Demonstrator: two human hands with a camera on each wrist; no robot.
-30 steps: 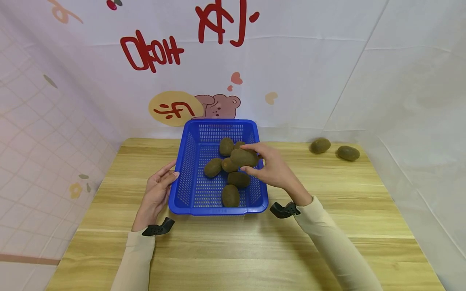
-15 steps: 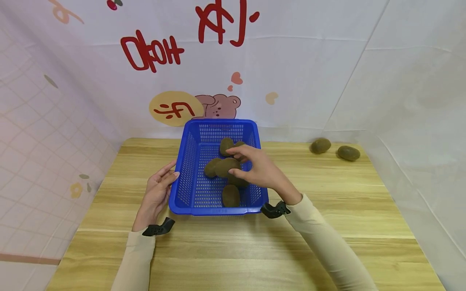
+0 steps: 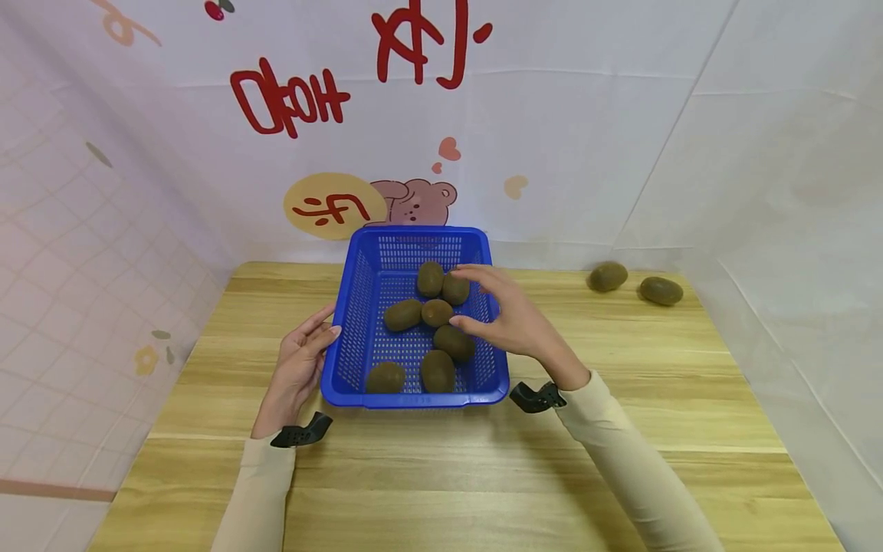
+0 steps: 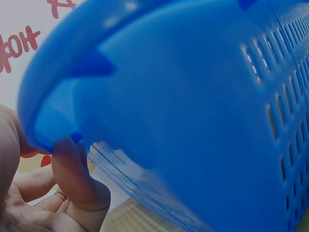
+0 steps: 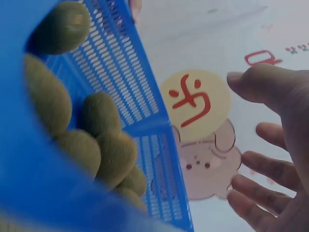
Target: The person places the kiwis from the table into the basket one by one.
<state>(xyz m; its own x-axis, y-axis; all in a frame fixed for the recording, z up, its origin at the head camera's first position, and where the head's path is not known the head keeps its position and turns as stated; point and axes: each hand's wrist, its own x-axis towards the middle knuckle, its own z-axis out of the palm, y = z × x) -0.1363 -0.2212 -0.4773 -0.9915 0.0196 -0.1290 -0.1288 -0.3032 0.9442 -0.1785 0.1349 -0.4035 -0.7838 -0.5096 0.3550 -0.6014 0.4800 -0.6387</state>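
A blue perforated plastic basket point(image 3: 414, 400) holds several brown kiwis, most of them toward its right side. One kiwi point(image 3: 385, 378) lies alone in the near left corner. My left hand point(image 3: 297, 366) grips the basket's left rim, thumb on top; in the left wrist view its curled fingers point(image 4: 79, 181) are under the lip. Over the right rim hovers my right hand point(image 3: 513, 318), thumb and fingers spread with nothing between them. In the head view its fingertips overlap the kiwi point(image 3: 456, 287) at the far right of the basket. The right wrist view shows that hand relaxed beside the basket.
Two more kiwis, one point(image 3: 608, 277) beside the other point(image 3: 661, 290), lie on the wooden table point(image 3: 441, 483) at the back right. A white printed cloth point(image 3: 586, 115) hangs right behind the table's far edge.
My right hand carried a kiwi leftward over the basket and let go of it. That kiwi now lies in the near left corner, and the hand is back at the right rim.
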